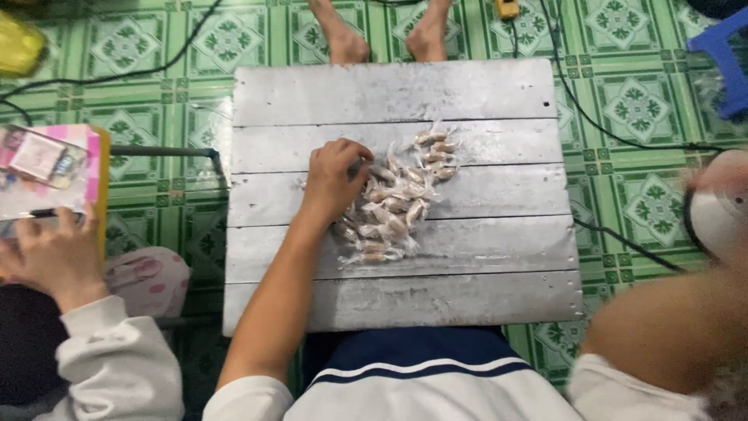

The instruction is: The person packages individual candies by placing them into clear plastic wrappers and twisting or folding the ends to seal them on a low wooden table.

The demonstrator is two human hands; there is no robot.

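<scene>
A pile of several small brown candies in clear wrappers [401, 199] lies in the middle of a low grey plank table [467, 93]. My left hand [333, 178] reaches in from below and rests on the pile's left side. Its fingers are curled and pinched on a wrapped candy at the pile's upper left edge. My right arm [670, 327] is bent at the lower right, beside the table. Its hand is outside the picture.
At the left, another person's hand [51, 257] in a pale sleeve holds a pink board [54, 168] with cards. Two bare feet [343, 39] stand beyond the table's far edge. Black cables [592, 125] cross the green tiled floor. A blue stool [728, 54] stands at top right.
</scene>
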